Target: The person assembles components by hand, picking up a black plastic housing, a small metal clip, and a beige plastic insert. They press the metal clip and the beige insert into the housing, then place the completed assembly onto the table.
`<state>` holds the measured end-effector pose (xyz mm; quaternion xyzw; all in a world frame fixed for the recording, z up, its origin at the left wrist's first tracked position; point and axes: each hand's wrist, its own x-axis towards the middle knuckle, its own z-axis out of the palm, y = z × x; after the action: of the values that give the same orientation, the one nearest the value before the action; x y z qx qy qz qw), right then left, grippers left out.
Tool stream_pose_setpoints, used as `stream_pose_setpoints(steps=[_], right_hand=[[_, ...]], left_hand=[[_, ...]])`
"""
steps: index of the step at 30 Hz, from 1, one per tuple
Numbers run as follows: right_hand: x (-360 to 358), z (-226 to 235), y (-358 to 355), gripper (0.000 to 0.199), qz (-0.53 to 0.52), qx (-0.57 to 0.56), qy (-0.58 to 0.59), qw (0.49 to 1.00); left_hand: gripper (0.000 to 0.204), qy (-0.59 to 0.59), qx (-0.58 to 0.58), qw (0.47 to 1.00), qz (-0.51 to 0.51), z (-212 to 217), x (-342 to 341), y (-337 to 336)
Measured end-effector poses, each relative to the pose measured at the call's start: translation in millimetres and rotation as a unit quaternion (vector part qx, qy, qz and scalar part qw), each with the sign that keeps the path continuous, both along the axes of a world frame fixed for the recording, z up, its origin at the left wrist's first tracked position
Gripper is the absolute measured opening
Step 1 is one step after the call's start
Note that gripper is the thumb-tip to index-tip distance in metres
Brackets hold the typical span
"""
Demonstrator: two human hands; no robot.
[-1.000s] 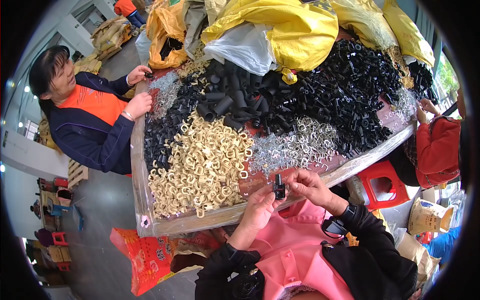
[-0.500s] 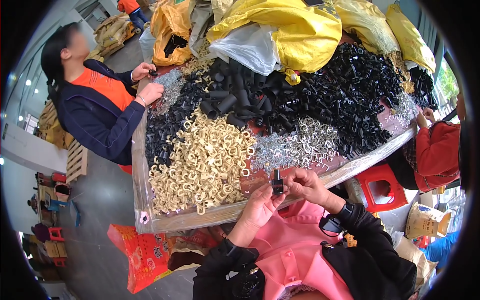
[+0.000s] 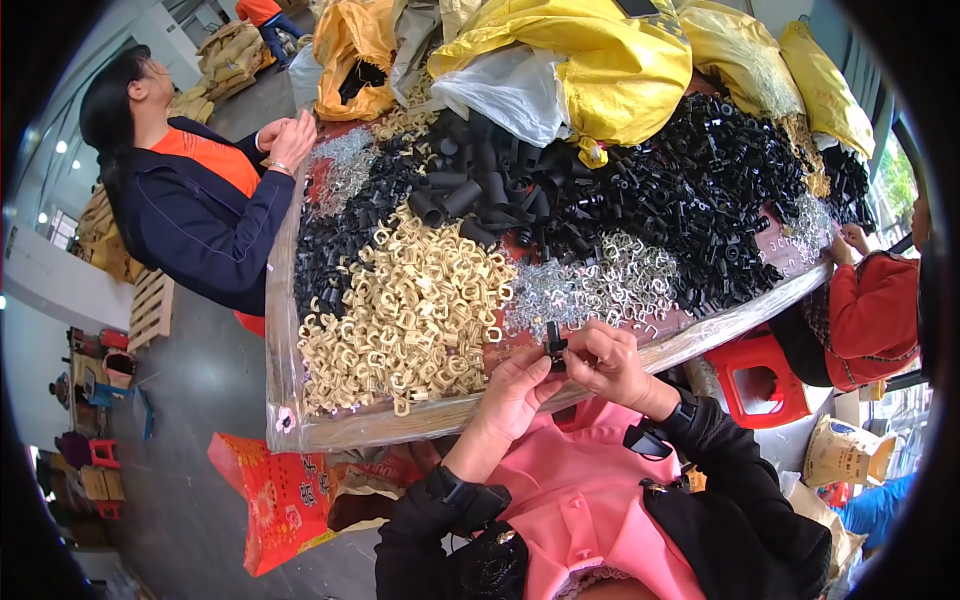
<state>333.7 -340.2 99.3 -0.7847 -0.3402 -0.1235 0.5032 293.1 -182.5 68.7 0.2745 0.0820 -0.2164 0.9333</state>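
Note:
Just above the table's near edge, my left hand (image 3: 517, 388) and my right hand (image 3: 606, 362) meet around a small black plastic fitting (image 3: 553, 337). Its narrow stem points up and away from me; the lower part is partly covered by my fingers. My left fingers pinch it from the left. The right fingertips press against its right side, and whether a smaller piece is between them is hidden. Beyond my hands lie a heap of silvery screws (image 3: 540, 290) and bent metal clips (image 3: 632, 280). To the left rises a pile of cream-coloured U-shaped pieces (image 3: 415, 310).
A large mound of black plastic parts (image 3: 690, 190) covers the table's middle and right, beneath yellow sacks (image 3: 610, 70). A co-worker (image 3: 200, 190) stands at the left edge; another in red (image 3: 870, 310) sits at the right. A red stool (image 3: 757, 380) and a red bag (image 3: 280, 500) flank me.
The black fitting has been turned in my fingers, and my right fingers have closed in against its side. The co-worker at left has brought both hands together.

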Motion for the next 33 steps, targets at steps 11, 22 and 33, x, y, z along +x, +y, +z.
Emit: stream_pose_setpoints(steps=[11, 22, 33], right_hand=[[8, -4, -6, 0.01, 0.059, -0.038, 0.047, 0.996], [18, -8, 12, 0.011, 0.114, -0.127, -0.042, 0.984], [45, -28, 65, 0.01, 0.099, -0.198, 0.004, 0.975]], left_hand=[[0.023, 0.019, 0.046, 0.999, -0.004, -3, 5, 7], [0.02, 0.039, 0.195, 0.98, -0.012, 3, 13, 25], [0.024, -0.158, 0.614, 0.75, 0.188, 25, 39, 99]])
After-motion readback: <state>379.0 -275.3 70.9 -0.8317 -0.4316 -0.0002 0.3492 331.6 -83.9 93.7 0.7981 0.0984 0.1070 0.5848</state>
